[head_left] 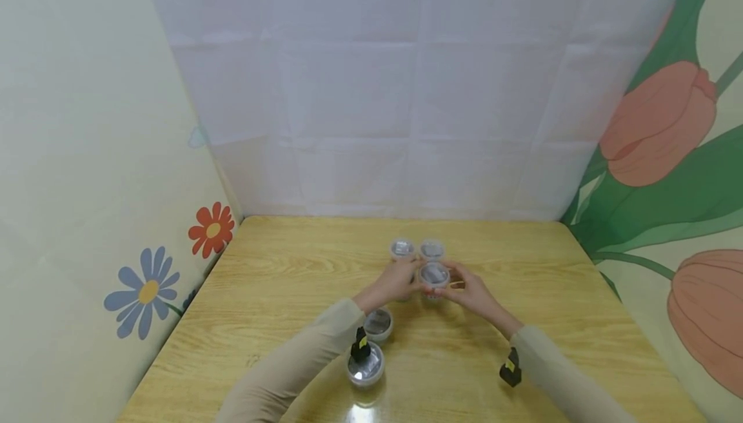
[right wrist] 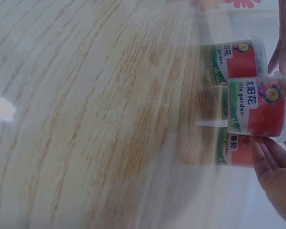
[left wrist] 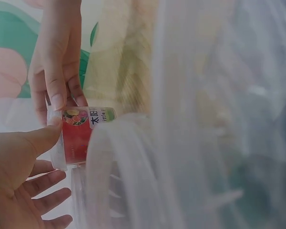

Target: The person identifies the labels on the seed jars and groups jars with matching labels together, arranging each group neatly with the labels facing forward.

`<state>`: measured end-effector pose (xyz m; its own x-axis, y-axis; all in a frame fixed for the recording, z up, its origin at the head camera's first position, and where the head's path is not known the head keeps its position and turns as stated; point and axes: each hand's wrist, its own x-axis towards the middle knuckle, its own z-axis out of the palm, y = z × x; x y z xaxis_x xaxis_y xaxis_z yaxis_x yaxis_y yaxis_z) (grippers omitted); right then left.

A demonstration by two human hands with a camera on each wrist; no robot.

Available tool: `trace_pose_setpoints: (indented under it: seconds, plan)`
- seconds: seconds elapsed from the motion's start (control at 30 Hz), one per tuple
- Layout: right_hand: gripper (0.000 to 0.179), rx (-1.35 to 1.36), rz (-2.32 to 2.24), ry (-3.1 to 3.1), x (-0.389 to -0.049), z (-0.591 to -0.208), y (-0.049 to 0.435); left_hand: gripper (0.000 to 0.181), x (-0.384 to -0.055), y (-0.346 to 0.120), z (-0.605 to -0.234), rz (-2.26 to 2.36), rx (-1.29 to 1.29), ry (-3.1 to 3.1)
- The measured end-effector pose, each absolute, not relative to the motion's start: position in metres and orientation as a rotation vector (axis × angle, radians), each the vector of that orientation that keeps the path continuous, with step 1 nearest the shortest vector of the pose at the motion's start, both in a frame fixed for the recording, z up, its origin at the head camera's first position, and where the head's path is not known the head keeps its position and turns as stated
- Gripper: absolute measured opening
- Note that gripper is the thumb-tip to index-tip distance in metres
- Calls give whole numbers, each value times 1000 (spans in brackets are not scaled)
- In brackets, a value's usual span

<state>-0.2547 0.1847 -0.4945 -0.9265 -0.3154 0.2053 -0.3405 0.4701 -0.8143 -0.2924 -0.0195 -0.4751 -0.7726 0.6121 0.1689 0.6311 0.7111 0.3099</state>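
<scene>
Between my two hands is a clear-lidded plastic cup with a red, white and green "little garden" label. My left hand grips its left side by the lid, thumb and forefinger against the rim, other fingers spread in the left wrist view. From the other side my right hand holds the rim with thumb and fingers. Right behind stand two similar cups, a back left cup and a back right cup. Part of another cup shows under my left hand.
Beside my left forearm stand two more lidded cups, a farther cup and a nearer cup. The nearer one lies partly behind the wrist camera. A wood-grain table meets a white cloth backdrop.
</scene>
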Motion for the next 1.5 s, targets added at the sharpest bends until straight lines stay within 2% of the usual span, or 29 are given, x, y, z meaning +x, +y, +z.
trace_pose_setpoints:
  seconds: [0.2, 0.93, 1.5]
  plan:
    - [65, 595, 1448, -2679, -262, -508, 188, 61, -291, -18, -477, -517, -1053, -2842]
    - [64, 600, 1361, -2693, -264, -510, 188, 52, -292, -15, -479, -397, -1109, -2831]
    - [65, 695, 1491, -2655, -267, -515, 192, 55, -296, -17, -484, -389, -1175, -2819]
